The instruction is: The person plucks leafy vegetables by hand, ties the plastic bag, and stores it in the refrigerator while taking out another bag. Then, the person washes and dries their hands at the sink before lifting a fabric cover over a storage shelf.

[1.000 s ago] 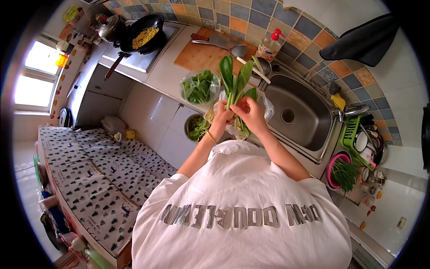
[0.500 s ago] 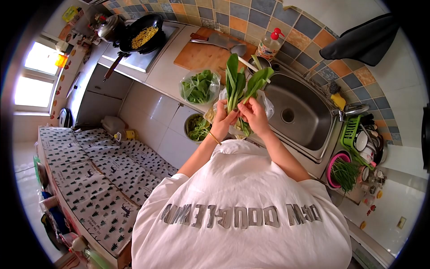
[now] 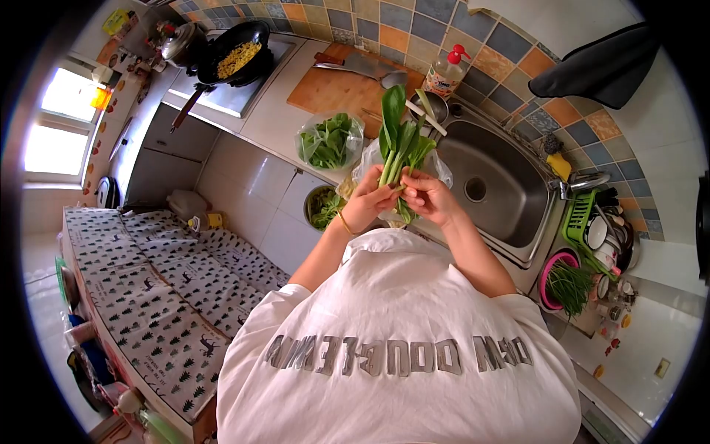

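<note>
My left hand [image 3: 370, 198] is closed round the pale stems of a bunch of leafy greens [image 3: 396, 137], whose broad leaves point up and away from me. Against the bunch's right side, my right hand [image 3: 430, 197] has its fingers curled and pinched at the lower stems. Behind and below the hands is a white plastic bag [image 3: 444, 172], partly hidden, with some greens hanging in front of it. To the left stands a clear plastic bag of loose green leaves [image 3: 328, 142]. Lower down, a round bin [image 3: 309, 211] holds leaf scraps.
The steel sink [image 3: 510, 177] lies at right, with a soap bottle [image 3: 444, 76] behind it. A cutting board [image 3: 310, 92] carries a cleaver [image 3: 355, 69]. On the stove sits a wok [image 3: 255, 37] of yellow food. A pink basin [image 3: 547, 285] with thin green stalks is at far right.
The leaf stalk that leaned right in my right hand is now close against the bunch. The bunch stands more upright, and my right fingers have shifted along the stems.
</note>
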The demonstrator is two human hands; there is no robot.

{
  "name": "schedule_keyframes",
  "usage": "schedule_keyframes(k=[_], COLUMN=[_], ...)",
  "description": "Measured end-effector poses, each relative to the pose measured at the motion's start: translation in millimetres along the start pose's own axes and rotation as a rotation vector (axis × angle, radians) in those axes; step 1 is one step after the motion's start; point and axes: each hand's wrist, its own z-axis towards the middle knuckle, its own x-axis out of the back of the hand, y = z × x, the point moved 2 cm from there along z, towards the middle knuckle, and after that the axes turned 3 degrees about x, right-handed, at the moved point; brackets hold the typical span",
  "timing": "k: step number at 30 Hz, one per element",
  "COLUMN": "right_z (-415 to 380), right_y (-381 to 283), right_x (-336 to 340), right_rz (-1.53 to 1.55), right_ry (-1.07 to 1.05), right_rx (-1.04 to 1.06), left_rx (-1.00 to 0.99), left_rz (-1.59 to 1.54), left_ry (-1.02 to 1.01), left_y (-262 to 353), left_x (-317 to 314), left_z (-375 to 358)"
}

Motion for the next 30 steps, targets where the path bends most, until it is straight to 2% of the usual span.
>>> schedule_keyframes(k=[3, 4, 7, 10, 12, 15, 19, 21, 23, 26, 30], right_z=[-1, -1, -2, -7, -8, -10, -17, -17, -13, -7, -6], right_y=[-1, -1, -1, -9, -12, -11, -12, -11, -8, -4, -5], right_x=[0, 0, -5, -16, -9, -5, -18, -26, -18, -10, -11], right_rz=[0.115, 0.169, -0.019, -0.346, -0.499, -0.596, -0.602, -0.741, -0.844, -0.906, -0.789], right_ry=[-0.066, -0.093, 0.01, 0.181, 0.161, 0.112, 0.125, 0.142, 0.189, 0.195, 0.239], right_rx=[-0.018, -0.023, 0.082, 0.261, 0.295, 0.281, 0.14, 0.221, 0.272, 0.589, 0.535], left_rx=[0.023, 0.023, -0.008, -0.063, -0.052, 0.04, -0.011, -0.01, -0.021, -0.035, -0.069], left_rz=[-0.125, -0.104, 0.014, 0.221, 0.328, 0.168, 0.18, 0.174, 0.206, 0.184, 0.174], left_ry=[-0.199, -0.156, -0.015, 0.12, 0.171, 0.242, 0.254, 0.334, 0.277, 0.192, 0.133], left_y=[3, 2, -1, -1, -2, -2, -3, -3, -3, -1, -5], left_x=[4, 4, 0, -1, 6, 13, 11, 4, 5, 0, 4], left_z=[0, 0, 2, 5, 11, 15, 14, 15, 11, 7, 6])
